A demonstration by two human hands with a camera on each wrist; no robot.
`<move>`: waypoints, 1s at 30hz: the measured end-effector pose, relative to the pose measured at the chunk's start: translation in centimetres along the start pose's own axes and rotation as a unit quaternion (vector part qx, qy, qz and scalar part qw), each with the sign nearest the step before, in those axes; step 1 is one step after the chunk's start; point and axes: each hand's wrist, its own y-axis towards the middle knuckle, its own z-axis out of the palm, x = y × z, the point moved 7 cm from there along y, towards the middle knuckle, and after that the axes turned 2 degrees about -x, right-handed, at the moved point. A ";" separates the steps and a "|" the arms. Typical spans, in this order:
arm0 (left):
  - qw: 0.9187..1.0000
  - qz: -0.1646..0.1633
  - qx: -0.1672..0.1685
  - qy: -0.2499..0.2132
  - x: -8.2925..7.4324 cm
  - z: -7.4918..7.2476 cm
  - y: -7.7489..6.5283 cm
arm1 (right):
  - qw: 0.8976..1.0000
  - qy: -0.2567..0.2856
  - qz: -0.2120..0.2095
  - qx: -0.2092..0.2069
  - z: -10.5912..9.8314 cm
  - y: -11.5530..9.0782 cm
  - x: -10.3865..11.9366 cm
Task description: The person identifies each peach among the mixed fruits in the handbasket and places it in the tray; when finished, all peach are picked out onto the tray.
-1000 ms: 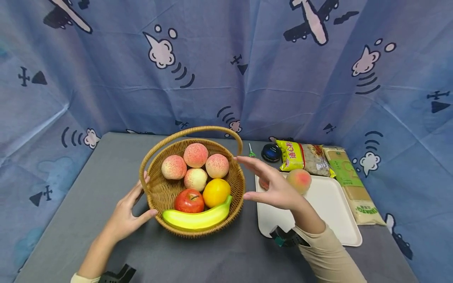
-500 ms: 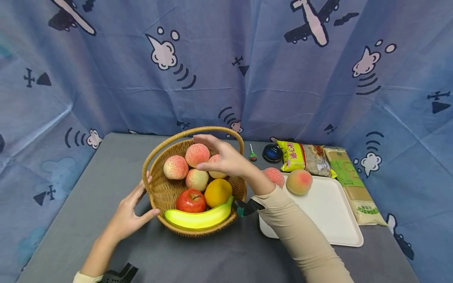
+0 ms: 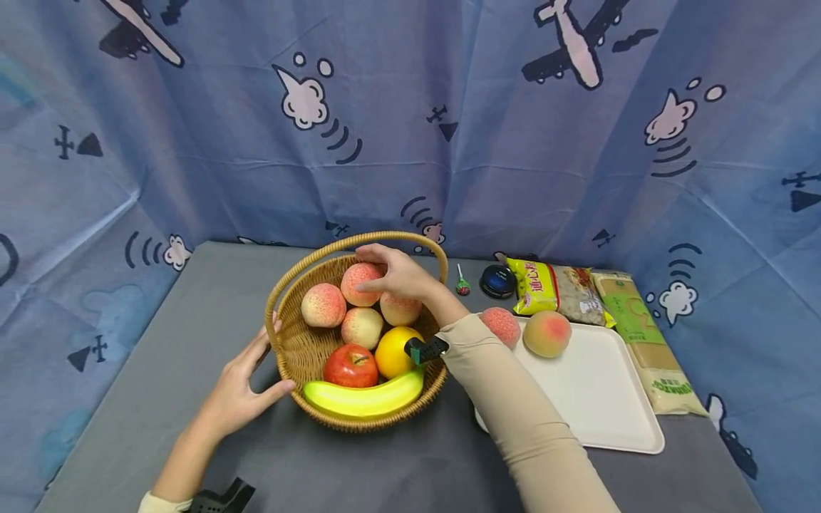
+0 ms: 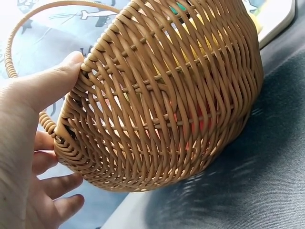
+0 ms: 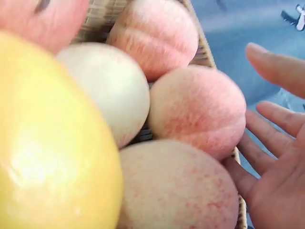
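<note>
With the left hand (image 3: 239,393), grips the wicker basket (image 3: 300,354) by its left rim on the grey table (image 3: 186,320); with the right hand (image 3: 399,276), relaxed and unclenched, reaches around the rear peach (image 3: 354,282) inside, left of the white tray (image 3: 599,388) bearing a yellowish peach (image 3: 547,334).

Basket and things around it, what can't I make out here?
Apple: left wrist view, mostly hidden by the basket weave.
Tray: head view, part of left side behind right sleeve.
Orange: right wrist view, cut off by left edge.
Can: head view, lettering too small.
</note>
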 end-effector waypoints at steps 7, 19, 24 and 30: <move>1.000 -0.007 0.001 -0.012 0.0 0.0 0.1 | 0.999 -0.027 0.025 -0.002 0.2 0.6 -0.9; 1.000 0.003 -0.005 -0.021 -0.2 0.0 0.1 | 0.990 -0.142 0.023 -0.007 0.8 0.7 -1.3; 1.000 0.010 -0.012 -0.019 -0.3 0.0 0.0 | 0.985 -0.173 -0.003 -0.008 0.9 0.7 -1.1; 1.000 0.003 -0.011 -0.015 -0.3 0.1 -0.1 | 0.980 -0.195 -0.025 -0.023 0.6 0.6 -0.8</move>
